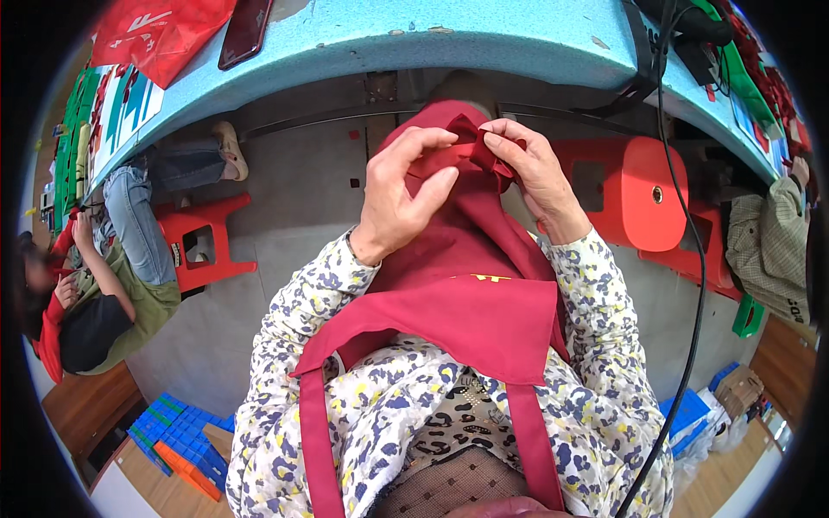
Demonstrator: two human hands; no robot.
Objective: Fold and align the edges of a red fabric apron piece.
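A dark red ribbon, folded into what looks like a bow (pixel 489 155), is held up over my lap. My right hand (pixel 537 177) pinches it between thumb and fingertips from the right. Just left of it, my left hand (pixel 401 190) is open, its thumb spread well away from the curled fingers; the fingertips come close to the ribbon's left end, and whether they touch it I cannot tell. Below both hands lies the dark red apron (pixel 449 324) that I wear, its cloth spread over my lap and knees.
A light blue table (pixel 484 47) curves ahead, bearing a phone (pixel 245 33) and a red bag (pixel 155 34). A black cable (pixel 696 259) hangs down at the right. Red stools (pixel 639 194) stand on both sides. One person (pixel 112 285) sits left, another (pixel 768 246) right.
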